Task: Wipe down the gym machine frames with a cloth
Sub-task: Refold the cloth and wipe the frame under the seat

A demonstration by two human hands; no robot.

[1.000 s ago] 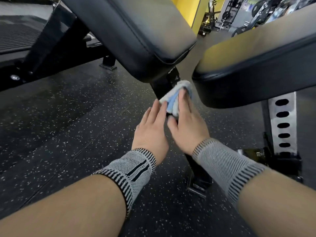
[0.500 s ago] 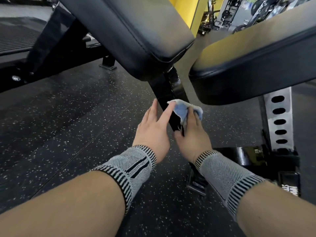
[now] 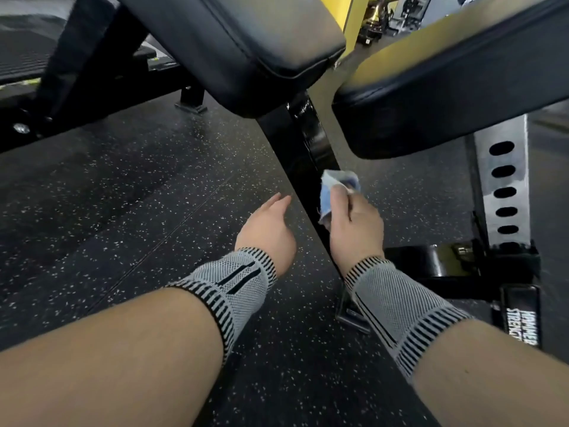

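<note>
A black slanted frame post [image 3: 303,149] runs down from under two black bench pads to the floor. My right hand [image 3: 354,229] grips a folded blue-and-white cloth [image 3: 335,188] and holds it against the right side of that post, about halfway down. My left hand [image 3: 269,229] hovers just left of the post with relaxed fingers, holding nothing and apart from the post. Both wrists wear grey knitted supports.
The left bench pad [image 3: 246,47] and the right bench pad [image 3: 446,87] overhang the post. A silver adjustment bar with holes [image 3: 502,186] and a black base beam [image 3: 455,266] stand to the right. Speckled black rubber floor [image 3: 138,195] spreads left; another black bench frame [image 3: 77,72] stands far left.
My right hand has slid the cloth down the post. My left hand has come off the post and moved slightly left and down.
</note>
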